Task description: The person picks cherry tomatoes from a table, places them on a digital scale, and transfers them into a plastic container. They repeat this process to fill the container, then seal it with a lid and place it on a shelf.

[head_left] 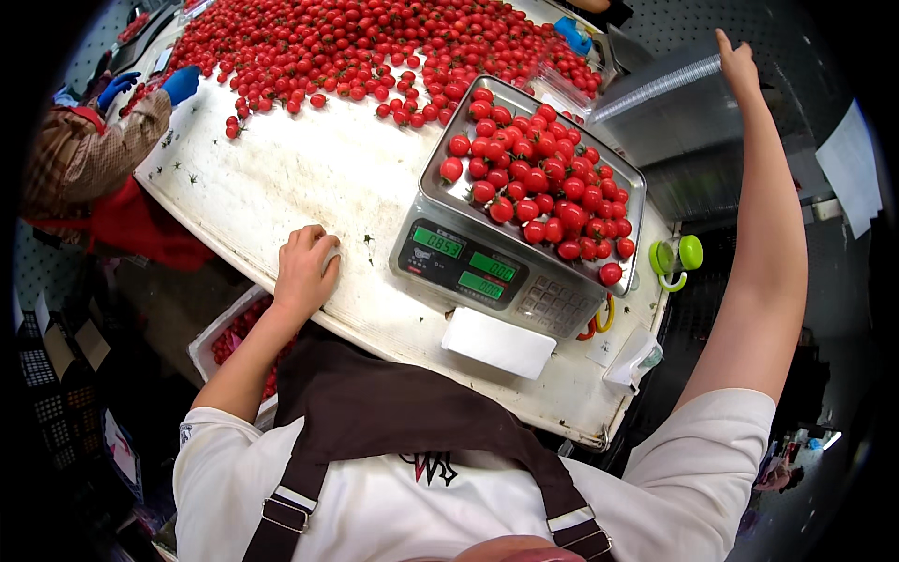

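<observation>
My left hand rests on the near left edge of the white table, fingers laid on the surface and thumb apart, holding nothing. Far to the right, my right arm stretches out to a tall stack of clear plastic containers. There my right hand is at the stack's end, its fingers extended and apart; whether they touch it I cannot tell. Between my arms stands a digital scale with green displays. Its metal tray bears a pile of cherry tomatoes, some with green stems.
A large heap of cherry tomatoes covers the table's far side. At left works another person with blue gloves. A white box sits before the scale, green-lidded containers to its right. A crate of tomatoes stands below the table.
</observation>
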Tool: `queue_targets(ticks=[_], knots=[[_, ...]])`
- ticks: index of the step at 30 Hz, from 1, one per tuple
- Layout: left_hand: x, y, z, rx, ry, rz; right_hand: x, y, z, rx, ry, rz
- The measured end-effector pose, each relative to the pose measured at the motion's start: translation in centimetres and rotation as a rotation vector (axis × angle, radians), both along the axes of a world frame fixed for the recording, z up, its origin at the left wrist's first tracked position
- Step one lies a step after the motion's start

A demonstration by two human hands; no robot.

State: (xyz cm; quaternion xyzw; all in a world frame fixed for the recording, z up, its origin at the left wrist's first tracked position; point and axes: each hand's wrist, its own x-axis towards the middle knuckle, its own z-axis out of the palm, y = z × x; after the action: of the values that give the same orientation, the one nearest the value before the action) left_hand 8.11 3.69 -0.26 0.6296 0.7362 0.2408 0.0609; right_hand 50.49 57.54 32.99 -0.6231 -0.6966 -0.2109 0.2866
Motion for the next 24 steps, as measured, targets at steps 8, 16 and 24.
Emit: queue_targets(ticks=[8, 16, 24], knots=[[0.1, 0.4, 0.0, -0.001, -0.004, 0.011, 3.3, 8.8, 1.0, -0.451, -0.322, -0.082], [-0.3, 1.0, -0.1, -0.018, -0.032, -0.012, 9.1, 13.2, 1.5, -0.577, 0.477, -0.087], [-0.1, 0.1, 0.1, 0.006, -0.044, 0.023, 0.5, 2.1, 1.3, 0.11, 0.049, -0.302]])
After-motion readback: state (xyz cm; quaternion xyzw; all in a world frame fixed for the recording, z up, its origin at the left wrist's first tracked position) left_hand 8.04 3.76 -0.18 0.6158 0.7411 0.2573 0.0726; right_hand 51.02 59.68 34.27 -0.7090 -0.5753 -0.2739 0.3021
